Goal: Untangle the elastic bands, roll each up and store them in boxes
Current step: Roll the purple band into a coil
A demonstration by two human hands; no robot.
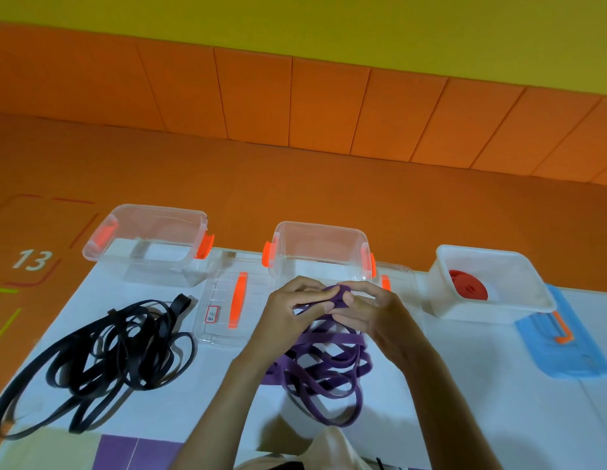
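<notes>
Head view

- Bench [464, 395]: white-covered surface that is filling the lower half of the frame and carrying all the items below.
- Purple elastic band [329, 338]: loose tangle that is lying at lower centre of the frame, just in front of the middle clear box; its upper end is being held up between the two hands.
- Left hand [288, 308]: reaching in from the bottom edge, fingers curled, and pinching the top of the purple elastic band at centre frame.
- Right hand [375, 312]: reaching in beside it, fingers curled, and pinching the same part of the band; the fingertips of the two hands are meeting over it.
- Black elastic band [129, 376]: large tangled heap that is sprawling across the lower left of the frame, well apart from the hands.
- Left clear box [149, 245]: open, with orange clips, and sitting at the bench's far edge, left of centre.
- Clear lid [224, 310]: lying flat between the two clear boxes and showing an orange handle and a small paper label.
- Middle clear box [319, 252]: open, with orange clips, and standing just behind the hands.
- White box [519, 310]: open and sitting at centre right.
- Red rolled band [468, 289]: coil that is resting inside the white box.
- Blue lid [563, 347]: lying flat, partly under the white box's right end.
- Orange floor [227, 171]: stretching behind the bench and bearing a white "13" at far left.
</notes>
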